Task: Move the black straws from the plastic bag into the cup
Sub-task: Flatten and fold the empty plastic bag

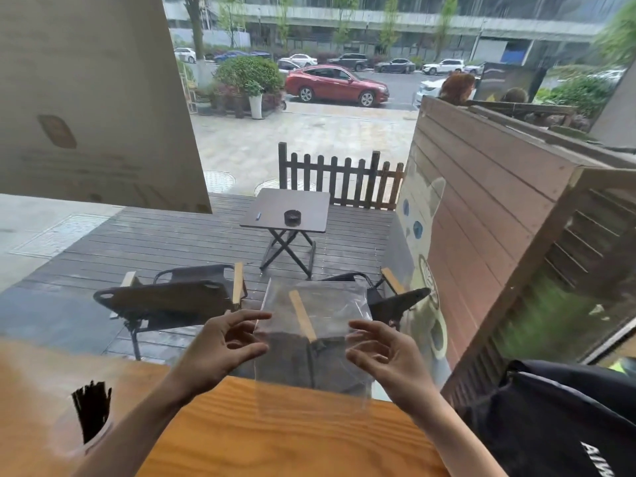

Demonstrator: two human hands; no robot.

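Observation:
I hold a clear plastic bag (311, 342) upright above the far edge of the wooden table (275, 435). My left hand (220, 349) pinches its left edge and my right hand (382, 356) pinches its right edge, the fingers of both curled. No straws show inside the bag. A bundle of black straws (92, 413) stands upright in a clear cup (74, 442) at the table's near left, beside my left forearm. The cup is blurred and its rim is hard to make out.
A black bag or jacket (550, 425) lies at the right end of the table. Behind the table is a large window; folding chairs, a small table and a wooden fence stand outside on the deck.

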